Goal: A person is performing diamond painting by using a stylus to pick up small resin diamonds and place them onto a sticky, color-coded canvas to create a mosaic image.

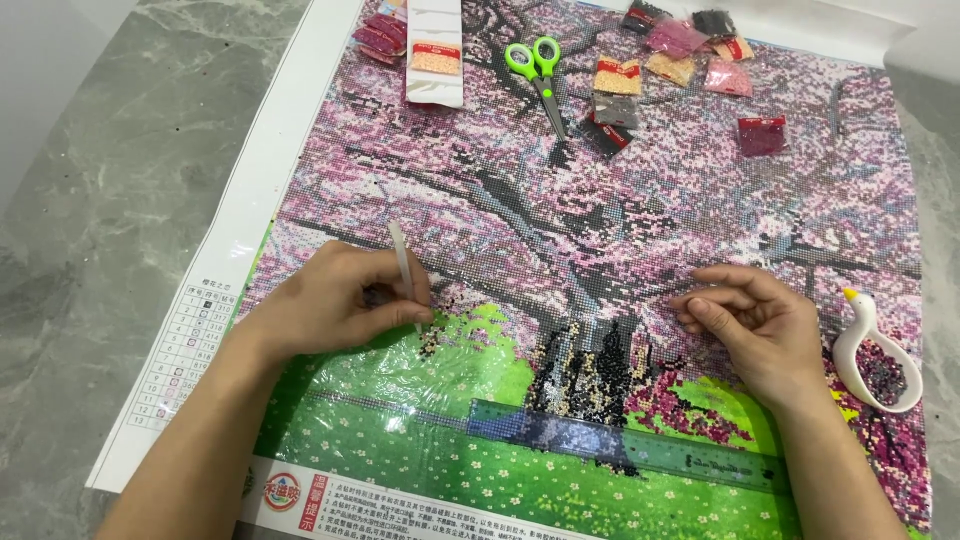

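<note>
A: What is the left hand [335,300] doing?

B: It is closed in a writing grip on a thin white applicator pen [404,268], tip down on the diamond-painting canvas [600,220] at the edge of a patch of dark beads [432,335], left of centre and near the person. The pen looks light and stiff; I'd judge it best held low on the shaft, as it is, for a steady tip.

A: And the right hand [750,320]?

B: Empty, fingers loosely curled, resting on the canvas to the right and pinching nothing that I can see.

A: What lies close by?

B: Just right of that hand sits a white swan-shaped tray [860,330] with dark beads in it; they are tiny and would probably scatter at a nudge. Between the hands, a filled dark block of beads [590,375], and nearer the person a clear ruler [640,445] lying across the green part.

A: Farther off?

B: Green-handled scissors [540,75] and small bead bags [690,50] at the far edge, a white bead strip [436,50] far left. The canvas looks soft and lies flat on a grey marble desk [100,200].
</note>
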